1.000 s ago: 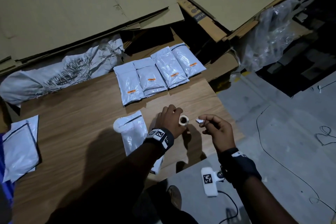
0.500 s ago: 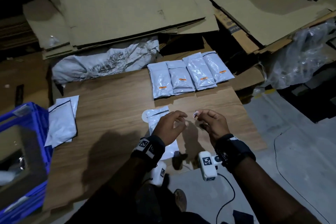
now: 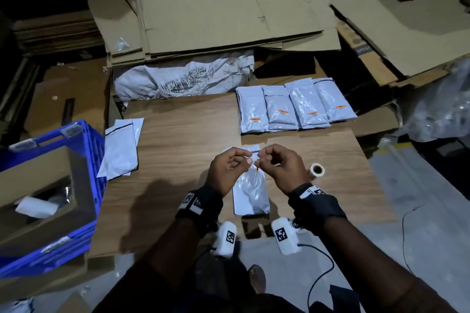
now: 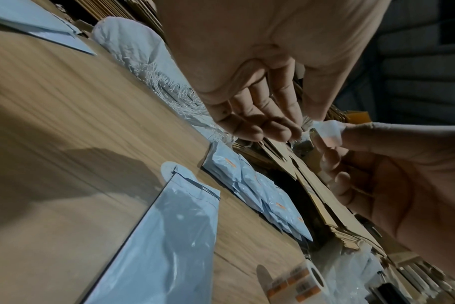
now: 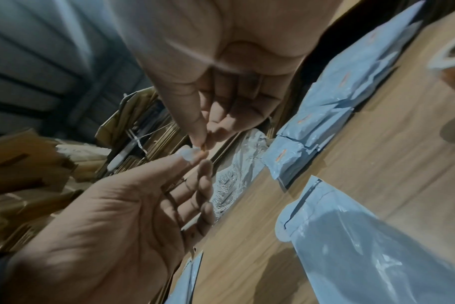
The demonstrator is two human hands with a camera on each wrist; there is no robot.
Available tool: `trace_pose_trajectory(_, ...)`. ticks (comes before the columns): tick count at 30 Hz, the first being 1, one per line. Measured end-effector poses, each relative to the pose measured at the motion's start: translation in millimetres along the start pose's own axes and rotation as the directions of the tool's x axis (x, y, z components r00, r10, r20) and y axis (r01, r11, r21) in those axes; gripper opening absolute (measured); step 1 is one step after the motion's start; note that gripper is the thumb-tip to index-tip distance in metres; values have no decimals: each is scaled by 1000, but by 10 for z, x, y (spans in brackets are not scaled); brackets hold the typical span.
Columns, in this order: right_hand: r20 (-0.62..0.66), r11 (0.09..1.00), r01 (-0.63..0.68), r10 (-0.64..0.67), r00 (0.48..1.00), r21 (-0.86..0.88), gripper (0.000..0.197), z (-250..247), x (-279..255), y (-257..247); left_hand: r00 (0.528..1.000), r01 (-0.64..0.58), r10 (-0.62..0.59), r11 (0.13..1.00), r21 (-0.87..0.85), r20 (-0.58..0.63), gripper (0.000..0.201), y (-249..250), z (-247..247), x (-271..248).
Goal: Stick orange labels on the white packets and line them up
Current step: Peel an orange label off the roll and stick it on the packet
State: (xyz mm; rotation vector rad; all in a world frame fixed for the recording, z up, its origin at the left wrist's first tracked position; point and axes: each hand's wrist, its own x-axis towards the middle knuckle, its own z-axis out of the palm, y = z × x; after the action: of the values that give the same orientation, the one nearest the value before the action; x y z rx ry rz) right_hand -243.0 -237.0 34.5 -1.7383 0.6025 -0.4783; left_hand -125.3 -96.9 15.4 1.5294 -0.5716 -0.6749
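Both my hands meet above an unlabelled white packet (image 3: 250,193) that lies flat on the wooden table (image 3: 178,160). My left hand (image 3: 247,160) and my right hand (image 3: 262,160) pinch one small white slip with an orange label (image 3: 255,165) between their fingertips. The right wrist view shows my right hand (image 5: 203,144) pinching the orange edge against the white slip (image 5: 189,154). Seen from the left wrist, my left hand (image 4: 295,131) touches the same slip (image 4: 327,131). The label roll (image 3: 317,169) lies on the table to the right. Several labelled packets (image 3: 292,109) sit in a row at the back right.
A small stack of plain white packets (image 3: 122,150) lies at the table's left edge beside a blue crate (image 3: 86,160) holding a cardboard box. A grey sack (image 3: 183,79) and flattened cardboard (image 3: 229,7) lie behind the table. The table's near edge is close to my wrists.
The label roll that my left hand held a second ago now lies on the table to the right. Both hands have come together over the packet and pinch the label slip.
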Motion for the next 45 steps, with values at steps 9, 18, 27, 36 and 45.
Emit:
trace_pose_trajectory(9,116,968,152,-130,985,-199,7,17,12,-34,998,-70,70,997,25,4,13,49,-82,-31)
trace_pose_trajectory(18,154,965,-27,69,986,-262,37,-56,-119,8,998,-7,4,999,-49,-68,16,-30,-4,-27)
trace_pose_trajectory(27,113,967,-11,41,993,-254,17,-97,-63,145,997,39,-41,998,-43,-58,18,-73,48,-28)
trace_pose_trajectory(36,99,983,-89,105,990,-159,10,-83,-25,217,997,66,-65,997,27,-37,7,-116,14,28)
trace_pose_trajectory(45,90,959,-277,270,959,67,9,-13,-42,413,993,92,-79,981,170,-83,10,-381,64,-15)
